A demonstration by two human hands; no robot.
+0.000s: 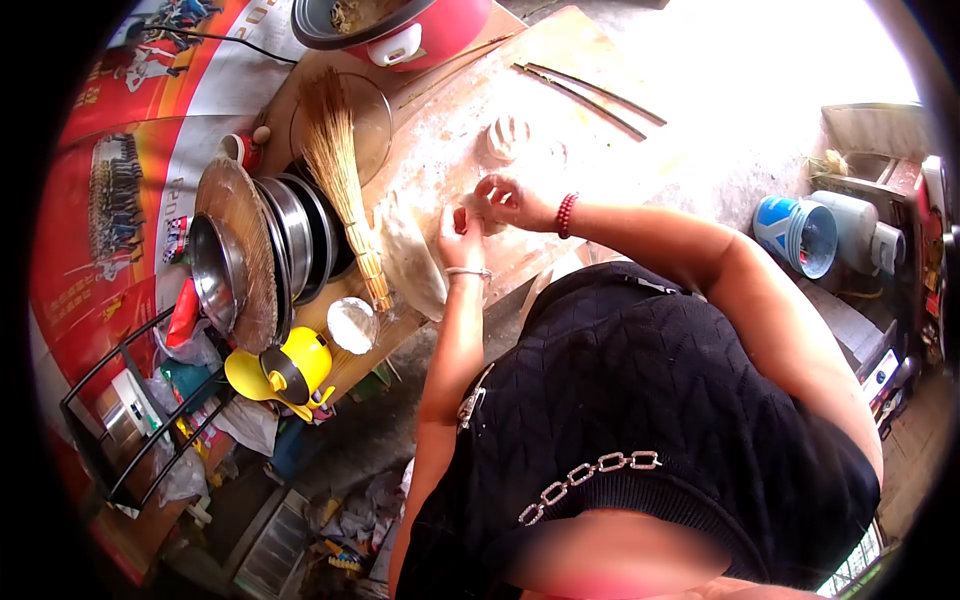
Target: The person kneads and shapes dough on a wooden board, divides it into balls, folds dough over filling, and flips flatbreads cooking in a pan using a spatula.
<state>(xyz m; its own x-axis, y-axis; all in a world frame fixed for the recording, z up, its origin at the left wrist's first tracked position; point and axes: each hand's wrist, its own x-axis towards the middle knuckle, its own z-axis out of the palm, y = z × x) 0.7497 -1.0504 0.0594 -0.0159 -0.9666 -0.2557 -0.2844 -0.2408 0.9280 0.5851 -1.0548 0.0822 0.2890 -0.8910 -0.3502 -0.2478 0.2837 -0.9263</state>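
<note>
My left hand [460, 238], with a pale bracelet at its wrist, and my right hand [512, 203], with red beads, meet above the floured board [450, 130]. Both have curled fingers and pinch a small piece of dough [482, 208] between them; the fingers partly hide it. Left of my left hand lies a long, pale roll of dough [408, 255]. A shaped white dough bun [508, 138] with ridges sits just beyond my right hand. Farther off, a pair of dark chopsticks [590, 97] rests on the board.
A straw brush [340, 160] stretches along the left, over a round glass lid [375, 115]. Near it are a bowl of white flour [353, 325], stacked metal pans [290, 225] and a yellow kettle [300, 362]. A red cooker [440, 40] stands at the far edge.
</note>
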